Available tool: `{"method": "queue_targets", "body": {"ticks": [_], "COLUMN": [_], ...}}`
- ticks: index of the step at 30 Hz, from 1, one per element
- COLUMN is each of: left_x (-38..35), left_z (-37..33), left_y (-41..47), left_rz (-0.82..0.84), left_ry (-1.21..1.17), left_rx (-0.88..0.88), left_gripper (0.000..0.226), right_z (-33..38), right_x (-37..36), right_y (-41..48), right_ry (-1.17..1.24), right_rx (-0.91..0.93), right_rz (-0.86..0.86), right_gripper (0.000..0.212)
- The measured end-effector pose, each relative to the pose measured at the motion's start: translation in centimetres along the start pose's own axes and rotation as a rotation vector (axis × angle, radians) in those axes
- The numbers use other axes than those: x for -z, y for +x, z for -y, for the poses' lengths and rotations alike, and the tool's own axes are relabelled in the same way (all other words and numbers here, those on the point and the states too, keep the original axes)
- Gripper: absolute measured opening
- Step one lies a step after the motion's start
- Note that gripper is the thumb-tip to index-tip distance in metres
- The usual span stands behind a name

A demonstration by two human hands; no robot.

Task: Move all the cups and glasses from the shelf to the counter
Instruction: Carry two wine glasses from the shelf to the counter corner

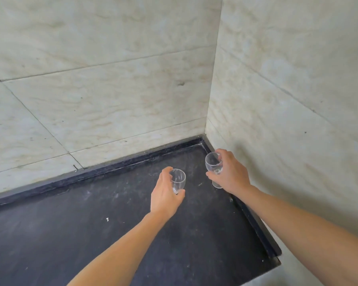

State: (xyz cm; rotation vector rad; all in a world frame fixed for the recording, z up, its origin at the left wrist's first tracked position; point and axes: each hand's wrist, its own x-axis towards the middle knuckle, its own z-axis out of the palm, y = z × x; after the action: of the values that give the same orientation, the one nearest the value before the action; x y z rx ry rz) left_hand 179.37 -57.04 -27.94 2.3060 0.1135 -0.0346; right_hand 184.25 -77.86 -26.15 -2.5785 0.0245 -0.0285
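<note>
Two small clear stemmed glasses are in view over the dark stone counter (pixel 112 234). My left hand (pixel 164 195) wraps around the left glass (pixel 178 179), which stands upright near the middle of the counter. My right hand (pixel 230 174) grips the right glass (pixel 212 162) close to the corner; its foot shows just below my palm, at or just above the counter surface. Both glasses look empty. No shelf is in view.
Pale marbled tile walls (pixel 112 89) close the counter at the back and on the right, meeting in a corner. A low dark raised lip (pixel 132 164) runs along both walls. The counter's right end stops at about (pixel 277 259).
</note>
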Motion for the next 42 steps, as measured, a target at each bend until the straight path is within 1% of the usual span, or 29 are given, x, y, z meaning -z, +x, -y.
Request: {"method": "queue_targets", "body": {"ticks": [4,9,15,24,28,30,31,33,35,39,42], "left_x": [-2.5,-5.8,-8.3,-9.9,-9.3,-8.0,-7.2,-5.1,-2.7,2.7,7.0], "left_z": [2.0,4.1,5.0,5.6,5.5,5.4,5.4,5.2,4.9,4.1,4.4], "left_y": [7.2,14.6,21.1,24.8,24.3,23.7,23.2,22.1,20.5,16.6,12.9], "left_rz": [0.023,0.049,0.062,0.061,0.081,0.078,0.073,0.068,0.062,-0.037,-0.153], "left_ry": [-0.058,-0.090,-0.102,-0.060,0.037,0.104,0.153,0.278,0.398,0.555,0.640], "left_rx": [0.008,0.003,-0.027,-0.175,-0.155,-0.138,-0.136,-0.139,-0.155,-0.192,-0.195], "left_gripper": [0.057,0.063,0.062,0.063,0.083,0.085,0.080,0.062,0.047,0.031,0.024], "right_z": [-0.9,-2.5,-3.6,-4.2,-3.9,-3.2,-2.7,-1.5,0.2,4.8,8.6], "right_x": [-3.6,-8.0,-11.1,-12.5,-11.8,-10.6,-9.8,-8.3,-7.0,-6.0,-6.7], "right_y": [6.1,12.2,17.5,20.2,19.7,19.2,19.0,18.5,17.9,16.1,14.4], "right_ry": [-0.034,-0.019,0.006,-0.009,-0.090,-0.165,-0.227,-0.350,-0.409,-0.459,-0.468], "right_rx": [-0.007,-0.048,-0.049,-0.037,-0.021,0.002,0.038,0.152,0.270,0.559,0.762], "right_rz": [-0.015,0.014,0.019,-0.003,0.058,0.041,0.016,-0.030,-0.040,-0.022,-0.041], "right_gripper": [0.066,0.072,0.079,0.079,0.090,0.088,0.082,0.065,0.050,0.029,0.022]}}
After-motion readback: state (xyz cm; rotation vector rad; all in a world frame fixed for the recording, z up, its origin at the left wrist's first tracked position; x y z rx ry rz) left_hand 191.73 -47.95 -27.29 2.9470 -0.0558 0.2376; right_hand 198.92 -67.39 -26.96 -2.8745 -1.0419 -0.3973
